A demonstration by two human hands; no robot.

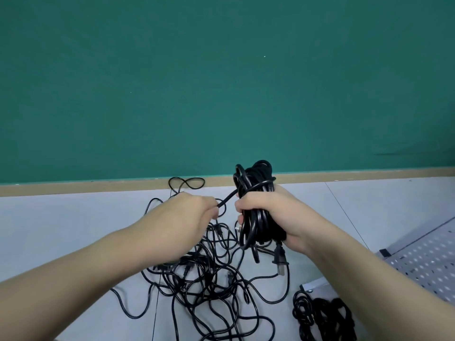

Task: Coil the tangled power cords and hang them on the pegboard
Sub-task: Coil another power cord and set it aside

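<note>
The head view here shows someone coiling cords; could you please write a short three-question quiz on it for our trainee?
1. True or false: the right hand grips the coiled cord bundle.
2. What does the left hand pinch? A) a plug B) a loose cord strand C) a hook
3. Where does the pegboard lie?

Key: 1 true; 2 B; 3 flat on the table, to the person's right, no cords hung.

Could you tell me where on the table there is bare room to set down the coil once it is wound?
Bare table lies left of the tangled cords, up to the wooden edge strip. Another bare patch lies right of the right hand, between that strip and the pegboard. The middle is crowded with the tangle, and the near right holds coiled cords.
</note>
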